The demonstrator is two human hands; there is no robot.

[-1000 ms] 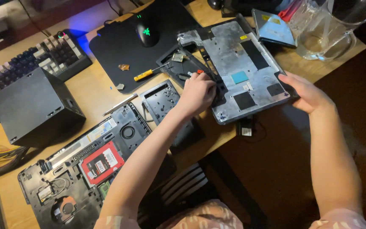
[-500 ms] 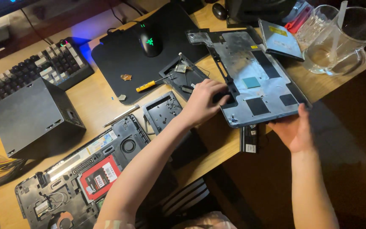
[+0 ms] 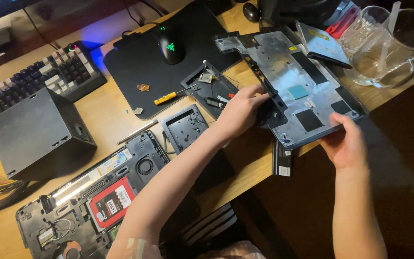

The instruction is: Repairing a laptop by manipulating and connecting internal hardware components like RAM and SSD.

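— Wooden surface (image 3: 116,120) is crowded; where is free room?
— Only beyond its near edge, where the right hand (image 3: 346,144) has its fingers clamped on the laptop panel's (image 3: 293,86) overhanging corner.
— And the left hand (image 3: 238,112)?
— Gripping the panel's left edge, with the glass jug (image 3: 389,48) beyond.

A red-and-white label (image 3: 112,203) covers the drive inside the opened laptop base (image 3: 73,211) at lower left. A small yellow sticker (image 3: 293,48) and a white one (image 3: 309,102) sit on the silver laptop panel (image 3: 288,72).
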